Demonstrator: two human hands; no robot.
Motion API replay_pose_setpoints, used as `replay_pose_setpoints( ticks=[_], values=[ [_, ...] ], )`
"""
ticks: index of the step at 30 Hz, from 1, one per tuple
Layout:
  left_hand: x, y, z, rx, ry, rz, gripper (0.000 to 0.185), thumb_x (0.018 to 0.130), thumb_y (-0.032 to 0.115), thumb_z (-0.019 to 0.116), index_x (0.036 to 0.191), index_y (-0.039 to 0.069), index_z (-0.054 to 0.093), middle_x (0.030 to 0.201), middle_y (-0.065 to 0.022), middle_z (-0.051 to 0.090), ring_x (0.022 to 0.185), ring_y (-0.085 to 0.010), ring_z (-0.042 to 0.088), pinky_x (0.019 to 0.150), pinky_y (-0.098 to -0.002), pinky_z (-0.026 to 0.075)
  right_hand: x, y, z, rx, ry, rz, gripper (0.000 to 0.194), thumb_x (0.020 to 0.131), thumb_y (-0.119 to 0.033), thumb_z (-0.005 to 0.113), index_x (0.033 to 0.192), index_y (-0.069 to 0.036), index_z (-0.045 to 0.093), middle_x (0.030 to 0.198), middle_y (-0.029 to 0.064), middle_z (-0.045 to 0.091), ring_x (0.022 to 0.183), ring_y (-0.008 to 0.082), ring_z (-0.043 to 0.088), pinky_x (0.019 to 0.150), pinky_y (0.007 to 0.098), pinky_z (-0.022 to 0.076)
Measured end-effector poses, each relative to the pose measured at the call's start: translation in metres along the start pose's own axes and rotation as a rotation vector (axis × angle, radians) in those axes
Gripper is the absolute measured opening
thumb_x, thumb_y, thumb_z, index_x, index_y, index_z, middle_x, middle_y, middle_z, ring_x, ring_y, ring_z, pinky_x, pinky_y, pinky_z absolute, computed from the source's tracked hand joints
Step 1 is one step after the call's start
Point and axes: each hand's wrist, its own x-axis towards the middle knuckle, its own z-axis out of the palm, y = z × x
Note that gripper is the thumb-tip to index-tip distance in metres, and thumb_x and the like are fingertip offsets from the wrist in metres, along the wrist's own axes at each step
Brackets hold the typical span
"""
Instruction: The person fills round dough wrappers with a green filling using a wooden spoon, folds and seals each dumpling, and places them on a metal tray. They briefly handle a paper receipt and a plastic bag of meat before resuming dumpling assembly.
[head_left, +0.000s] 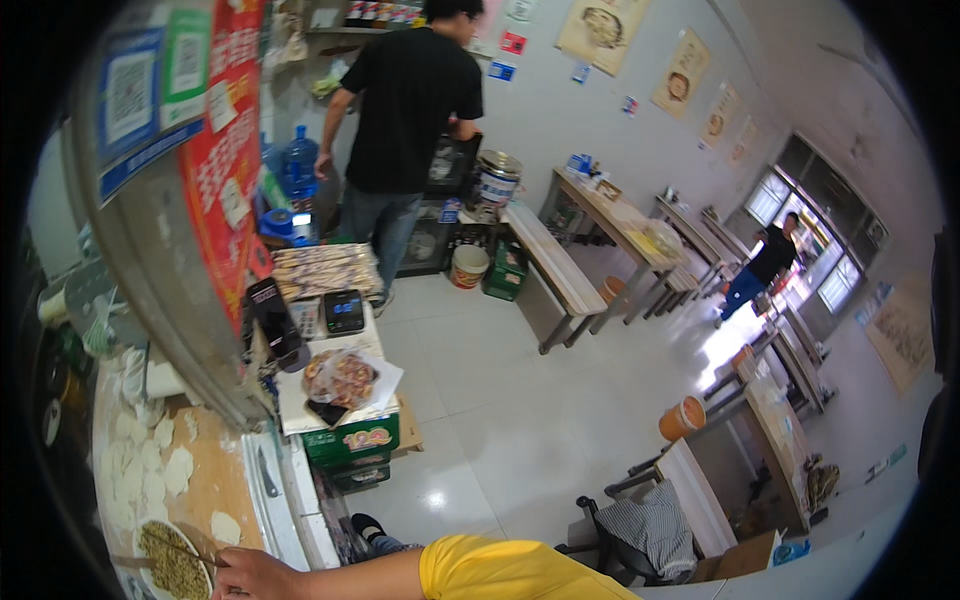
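Observation:
My right hand (255, 576), below a yellow sleeve, grips a thin dark stick-like utensil (180, 549) at the bottom left. The utensil reaches over a white bowl (141, 536) of chopped greenish-brown filling (174, 574). The lower part of the hand is cut off by the picture's edge. Beyond the bowl, many flat rounds of pale dough (129, 469) overlap on a floured wooden board (206, 450). One dough round (226, 528) lies apart, near the bowl and hand. A knife (267, 472) rests on the ledge beside the board. My left hand is out of view.
A post with a red banner (225, 165) rises beside the board. Past it stands a stack of boxes (352, 442) bearing a phone (276, 322), a scale (343, 311) and a plastic bag of food (341, 379). One person (412, 105) stands near a small cabinet; another (769, 259) is by the door.

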Motion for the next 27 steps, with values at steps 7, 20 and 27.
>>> replay_pose_setpoints(
  ticks=[7,20,27],
  values=[
    [-0.015,0.006,0.048,0.142,-0.166,0.197,0.032,0.101,0.024,0.054,0.118,-0.002,0.056,0.108,-0.0117,0.061,0.099,-0.0224,0.06,0.087,-0.0334,0.051,-0.011,-0.044,-0.074,-0.088,0.205,-0.045,0.021,0.08,-0.035,0.072,0.087,-0.015,0.072,0.09,0.0104,0.06,0.082,0.0323,0.06,0.067,0.0425,0.0481],
    [-0.027,0.014,0.098,-0.08,-0.31,0.23,0.029,0.101,0.031,0.048,0.099,0.004,0.06,0.091,-0.0052,0.058,0.083,-0.0184,0.057,0.076,-0.0309,0.048,-0.035,-0.028,-0.082,-0.028,0.189,0.094,0.021,0.087,-0.028,0.059,0.09,-0.012,0.071,0.082,0.0113,0.067,0.075,0.0348,0.064,0.066,0.045,0.0512],
    [-0.036,0.009,0.095,-0.151,-0.139,0.227,0.033,0.101,0.034,0.046,0.096,0.006,0.062,0.086,-0.0043,0.057,0.08,-0.0181,0.056,0.075,-0.0308,0.047,-0.039,-0.03,-0.063,0.045,0.264,-0.091,0.033,0.097,-0.039,0.052,0.092,-0.011,0.071,0.081,0.012,0.064,0.075,0.0353,0.064,0.066,0.045,0.0507]
  ],
)
